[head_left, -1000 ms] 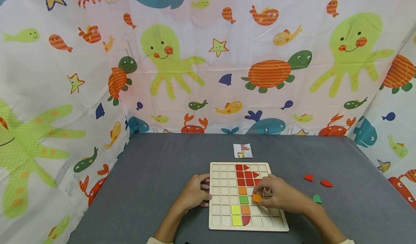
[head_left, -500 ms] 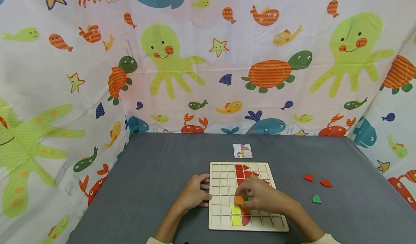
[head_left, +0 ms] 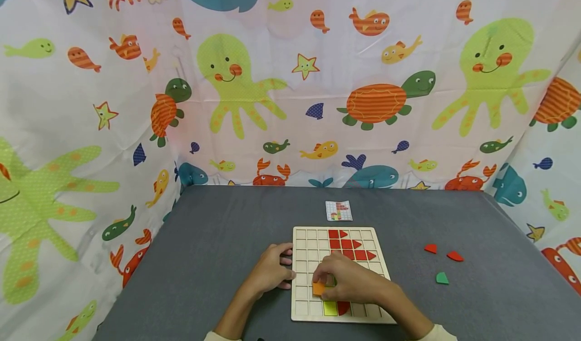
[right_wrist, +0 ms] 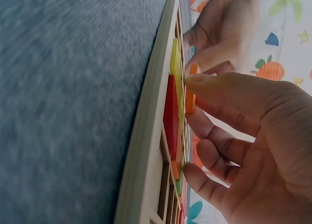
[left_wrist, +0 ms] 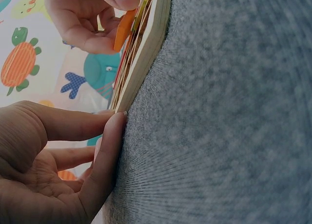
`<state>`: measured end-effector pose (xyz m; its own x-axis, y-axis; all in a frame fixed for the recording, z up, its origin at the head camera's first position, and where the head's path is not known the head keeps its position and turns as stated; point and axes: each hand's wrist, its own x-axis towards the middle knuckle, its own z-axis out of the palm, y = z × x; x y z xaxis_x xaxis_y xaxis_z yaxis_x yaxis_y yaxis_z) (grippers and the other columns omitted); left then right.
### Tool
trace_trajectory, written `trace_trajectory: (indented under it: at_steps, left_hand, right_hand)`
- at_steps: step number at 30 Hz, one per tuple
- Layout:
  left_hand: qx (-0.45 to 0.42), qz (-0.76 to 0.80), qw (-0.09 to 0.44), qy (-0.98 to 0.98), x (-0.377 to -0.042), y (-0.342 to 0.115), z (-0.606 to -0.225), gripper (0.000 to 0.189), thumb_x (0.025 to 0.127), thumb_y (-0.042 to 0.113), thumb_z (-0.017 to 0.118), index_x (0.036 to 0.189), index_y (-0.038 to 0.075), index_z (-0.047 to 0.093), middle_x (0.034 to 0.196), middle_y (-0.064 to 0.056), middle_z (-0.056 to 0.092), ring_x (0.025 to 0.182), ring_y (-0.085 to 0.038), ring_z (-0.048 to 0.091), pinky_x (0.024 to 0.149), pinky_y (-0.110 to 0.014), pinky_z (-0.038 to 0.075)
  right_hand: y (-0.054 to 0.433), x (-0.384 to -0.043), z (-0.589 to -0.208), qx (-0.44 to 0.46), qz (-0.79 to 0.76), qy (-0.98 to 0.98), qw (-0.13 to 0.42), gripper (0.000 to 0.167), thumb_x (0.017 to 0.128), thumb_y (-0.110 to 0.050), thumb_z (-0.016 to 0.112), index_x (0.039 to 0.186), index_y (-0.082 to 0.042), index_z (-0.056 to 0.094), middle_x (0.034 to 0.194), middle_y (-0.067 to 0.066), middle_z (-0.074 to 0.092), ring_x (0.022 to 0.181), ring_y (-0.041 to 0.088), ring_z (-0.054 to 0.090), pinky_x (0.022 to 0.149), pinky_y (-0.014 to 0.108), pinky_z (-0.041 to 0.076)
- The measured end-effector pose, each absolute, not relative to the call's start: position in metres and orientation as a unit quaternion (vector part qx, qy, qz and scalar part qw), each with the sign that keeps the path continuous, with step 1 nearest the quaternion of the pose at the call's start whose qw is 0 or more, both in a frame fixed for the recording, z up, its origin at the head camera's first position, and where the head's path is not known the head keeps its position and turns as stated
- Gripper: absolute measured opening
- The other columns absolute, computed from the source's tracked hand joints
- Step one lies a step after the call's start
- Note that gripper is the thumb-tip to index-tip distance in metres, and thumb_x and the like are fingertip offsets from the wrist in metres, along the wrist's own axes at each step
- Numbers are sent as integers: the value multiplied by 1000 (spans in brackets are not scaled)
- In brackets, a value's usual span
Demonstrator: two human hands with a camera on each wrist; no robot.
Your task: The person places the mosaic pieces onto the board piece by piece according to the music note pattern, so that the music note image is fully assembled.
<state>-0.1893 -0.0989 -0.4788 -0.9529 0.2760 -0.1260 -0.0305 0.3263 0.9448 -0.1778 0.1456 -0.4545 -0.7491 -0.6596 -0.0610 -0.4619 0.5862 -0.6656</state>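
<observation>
A wooden grid board [head_left: 301, 308] lies on the grey cloth, with red square and triangle tiles [head_left: 348, 254] forming stepped rows near its top. My right hand [head_left: 349, 279] pinches an orange square tile [head_left: 318, 288] between thumb and fingers, over the lower left cells. The right wrist view has this orange tile [right_wrist: 192, 95] tilted, close above the board. Under the hand a yellow tile [head_left: 330, 308] and a red rounded tile [head_left: 343, 308] show in the bottom row; several middle cells are hidden. My left hand [head_left: 271, 268] pinches the board's left edge with thumb and finger.
Right of the board lie two loose red pieces [head_left: 455, 256] and a green quarter-round piece [head_left: 442, 278]. Beyond the board's far edge is a small printed pattern card [head_left: 339, 211]. A sea-animal curtain [head_left: 290, 154] hangs behind and beside the table.
My right hand has carried the orange tile leftward across the board, from right of the middle column to the lower left cells. The left hand stays at the board's edge.
</observation>
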Motion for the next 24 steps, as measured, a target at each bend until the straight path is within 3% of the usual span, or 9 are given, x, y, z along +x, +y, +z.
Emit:
trace_trajectory:
  at_steps: [24]
  left_hand:
    - [76, 576, 133, 803, -190, -99, -479, 73, 80, -11, 77, 150, -4, 54, 131, -17, 54, 112, -29, 61, 58, -38, 66]
  right_hand:
    - [139, -177, -454, -335, -302, 878, 162, 27, 86, -32, 89, 110, -23, 82, 107, -18, 67, 105, 6, 49, 90, 27, 53]
